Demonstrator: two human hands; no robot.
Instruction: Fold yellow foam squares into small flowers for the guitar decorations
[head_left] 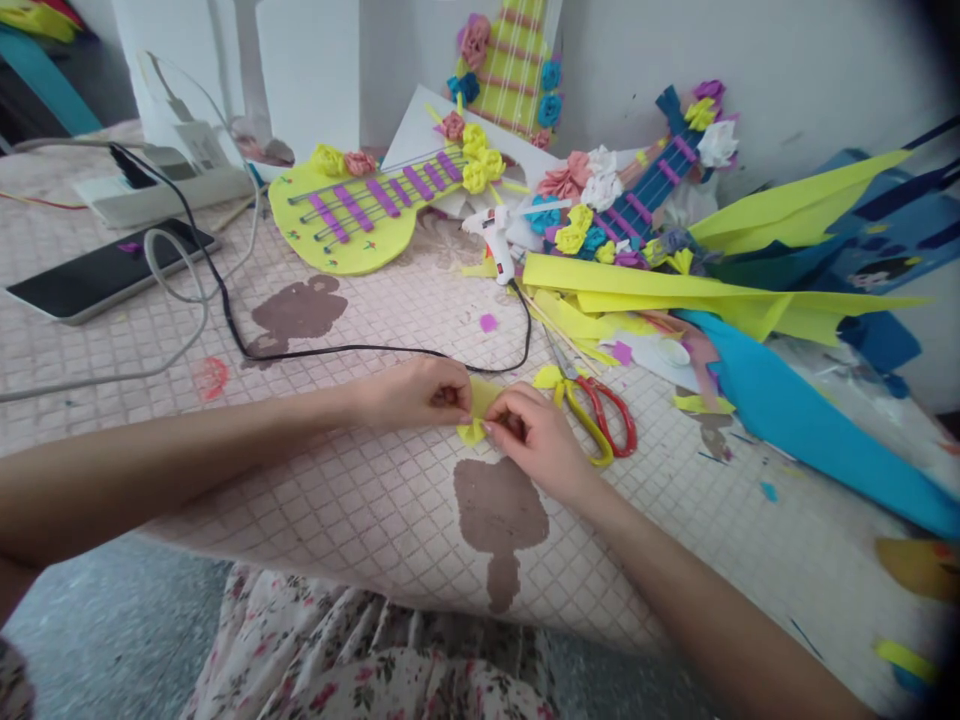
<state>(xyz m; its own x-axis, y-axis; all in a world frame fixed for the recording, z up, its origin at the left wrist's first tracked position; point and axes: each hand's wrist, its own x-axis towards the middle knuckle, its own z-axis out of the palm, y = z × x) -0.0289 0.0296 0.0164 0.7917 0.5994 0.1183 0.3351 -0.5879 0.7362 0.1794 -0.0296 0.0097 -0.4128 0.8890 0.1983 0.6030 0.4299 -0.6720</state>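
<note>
Between my two hands is a small piece of yellow crepe paper (472,432), its lower edge gathered and ruffled. My left hand (424,393) pinches it from the left, thumb against fingertips. From the other side my right hand (536,435) pinches the same piece, with its fingers curled in. Part of the paper is hidden behind the fingers. Just right of my right hand lie scissors (611,420) with one red and one yellow handle loop. Beyond the hands a white glue gun (499,245) rests on the quilted table cover (360,500).
A yellow paper guitar (352,235) and a blue one (652,190) with paper flowers lie at the back. Yellow crepe sheets (675,285) and a blue strip (810,420) spread rightward. A black cord (337,350) crosses beyond my hands. Left are a phone (105,270) and a power strip (161,190).
</note>
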